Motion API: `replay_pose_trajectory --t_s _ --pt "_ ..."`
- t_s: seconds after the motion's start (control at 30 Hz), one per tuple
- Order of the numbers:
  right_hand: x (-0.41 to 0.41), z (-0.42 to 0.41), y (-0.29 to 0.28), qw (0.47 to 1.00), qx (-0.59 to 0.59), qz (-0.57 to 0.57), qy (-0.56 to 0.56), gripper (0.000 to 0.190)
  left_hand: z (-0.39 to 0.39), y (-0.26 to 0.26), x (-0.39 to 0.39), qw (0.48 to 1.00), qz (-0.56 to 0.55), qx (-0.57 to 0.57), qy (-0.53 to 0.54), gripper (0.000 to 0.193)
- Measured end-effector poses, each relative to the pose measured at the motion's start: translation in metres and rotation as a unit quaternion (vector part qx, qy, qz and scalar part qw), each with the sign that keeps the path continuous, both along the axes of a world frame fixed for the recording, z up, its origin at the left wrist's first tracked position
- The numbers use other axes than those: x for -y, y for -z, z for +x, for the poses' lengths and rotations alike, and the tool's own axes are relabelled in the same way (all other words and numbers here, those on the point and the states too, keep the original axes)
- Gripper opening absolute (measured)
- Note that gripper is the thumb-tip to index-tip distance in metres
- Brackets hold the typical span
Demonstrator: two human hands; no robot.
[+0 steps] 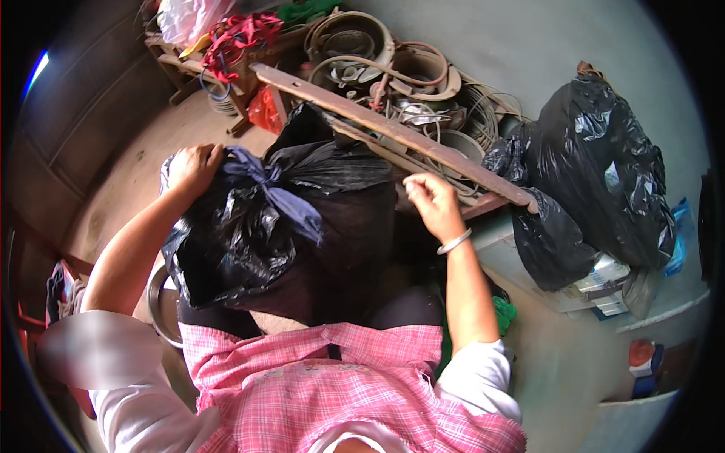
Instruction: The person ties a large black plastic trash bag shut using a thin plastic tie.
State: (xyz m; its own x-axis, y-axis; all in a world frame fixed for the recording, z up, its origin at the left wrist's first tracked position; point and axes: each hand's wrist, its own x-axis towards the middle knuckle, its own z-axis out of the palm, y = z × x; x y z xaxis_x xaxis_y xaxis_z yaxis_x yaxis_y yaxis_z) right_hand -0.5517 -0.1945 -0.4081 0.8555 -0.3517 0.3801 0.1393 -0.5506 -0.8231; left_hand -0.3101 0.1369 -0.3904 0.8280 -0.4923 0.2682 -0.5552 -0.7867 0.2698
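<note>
A large black plastic bag point(243, 238) stands in front of me, over my knees, and a blue cloth strip point(291, 206) is knotted around its gathered neck. At the bag's upper left, my left hand point(195, 167) grips the plastic beside the knot. My right hand point(435, 205), with a light bangle at the wrist, hovers just right of the bag. Its fingers are curled in against the thumb, and I see nothing between them. The bag's contents are hidden.
A long wooden plank point(391, 133) slants over buckets point(351, 42), hoses and coiled wire point(481, 116). More full black bags point(600, 170) lean against the wall at right. A wooden bench with red straps point(238, 45) is at upper left; a metal rim point(161, 306) shows by my left leg.
</note>
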Motion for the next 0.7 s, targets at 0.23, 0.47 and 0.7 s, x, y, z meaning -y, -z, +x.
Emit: replay_pose_trajectory --t_s 0.23,0.47,0.7 --pt "0.140 0.080 -0.033 0.939 -0.018 -0.324 0.119 0.017 -0.009 -0.017 0.007 0.999 0.015 0.020 0.036 0.035" --pt "0.201 0.171 -0.021 0.860 -0.277 -0.386 0.187 0.027 0.001 -0.012 0.008 0.995 0.022 -0.009 0.095 0.030" --pt "0.164 0.222 -0.029 0.890 -0.135 -0.435 0.002 0.038 0.005 -0.019 0.012 0.993 0.066 -0.031 0.093 0.027"
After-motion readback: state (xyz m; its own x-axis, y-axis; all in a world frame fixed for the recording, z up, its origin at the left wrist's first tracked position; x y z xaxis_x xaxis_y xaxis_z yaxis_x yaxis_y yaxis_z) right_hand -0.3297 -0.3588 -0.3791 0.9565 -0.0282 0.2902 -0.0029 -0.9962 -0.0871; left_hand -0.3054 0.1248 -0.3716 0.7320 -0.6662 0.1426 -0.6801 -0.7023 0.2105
